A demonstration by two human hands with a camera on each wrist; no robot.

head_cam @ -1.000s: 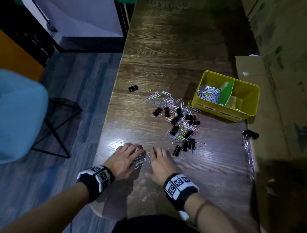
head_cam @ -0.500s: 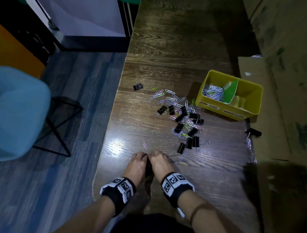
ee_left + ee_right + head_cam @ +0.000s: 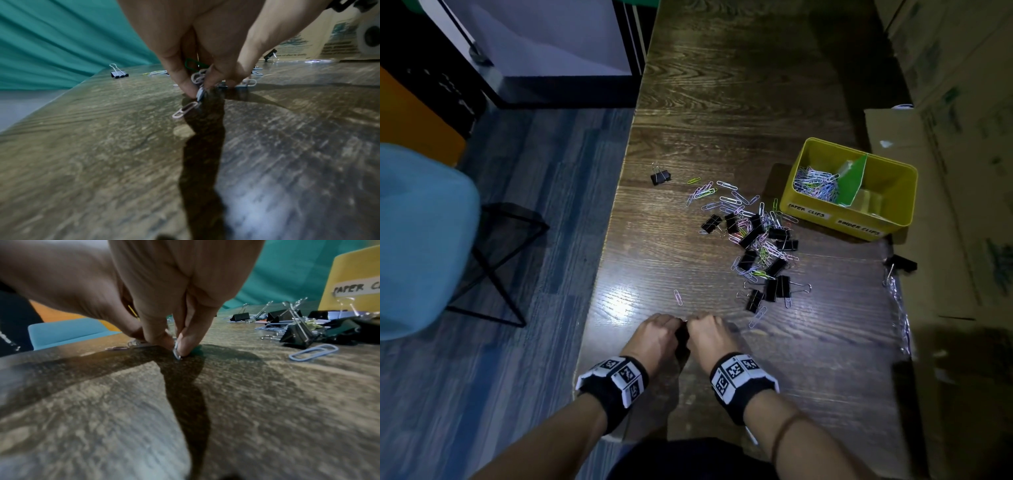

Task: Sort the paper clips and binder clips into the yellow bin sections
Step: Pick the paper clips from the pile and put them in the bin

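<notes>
- While both hands sat knuckle to knuckle near the front edge of the wooden table (image 3: pixel 722 102), the left hand (image 3: pixel 654 337) had its fingers curled down and pinched together on a small bunch of paper clips (image 3: pixel 198 78) — white and pale ones, with a green one tucked higher between the fingers.
- One pale paper clip (image 3: pixel 184 110) lay flat on the wood just below the left fingertips (image 3: pixel 188 88).
- The right hand (image 3: pixel 707 337) was likewise curled, its fingertips (image 3: pixel 186 345) pinching a single pale paper clip (image 3: pixel 176 352) upright against the tabletop.
- Beyond the hands, one pink paper clip (image 3: pixel 678 296) lay alone, and another pale one (image 3: pixel 757 316) lay to the right of the hands.
- Farther back was the mixed heap (image 3: pixel 756 240) of coloured paper clips and black binder clips, reaching almost to the yellow bin (image 3: pixel 804 202).
- The bin stood at the right side of the table beside cardboard boxes (image 3: pixel 962 137); a green divider (image 3: pixel 854 181) split it, and the left section, labelled for paper clips, held a pile of sorted paper clips (image 3: pixel 816 183).
- The right section, labelled for binder clips, showed no binder clips that could be made out.
- A lone black binder clip (image 3: pixel 660 176) stood well apart near the table's left edge — another binder clip (image 3: pixel 902 263) lay at the right edge by the boxes.
- A blue chair (image 3: pixel 421 240) stood on the floor to the left.
</notes>
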